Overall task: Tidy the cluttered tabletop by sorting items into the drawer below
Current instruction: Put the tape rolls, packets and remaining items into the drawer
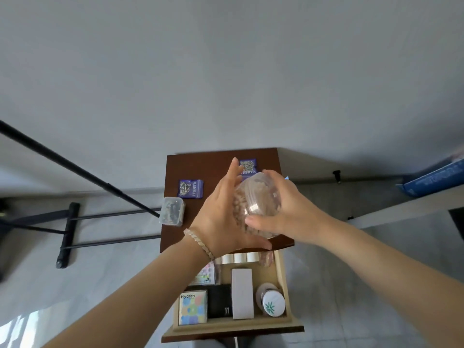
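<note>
The clear jar [253, 194] of beige pieces sits above the worktop [200, 167] at its 6 o'clock edge, beyond the open drawer [233, 324], long axis 12-to-6 o'clock, left hand [221, 214] grip wrapped round its 9 o'clock side, right hand [291, 209] grip curled round its 3 o'clock side.

L hand [221, 219] & R hand [291, 209] hold clear jar [253, 197] over tabletop [200, 167], drawer [226, 324] open below

On the tabletop [200, 167] one Kansai packet [190, 188] lies left, a second packet [248, 166] behind the jar [253, 197], a plastic box [172, 211] on the left edge. In the drawer [238, 323] before it, a Hydron box [192, 307] lies left, a round tin [273, 306] right.
</note>
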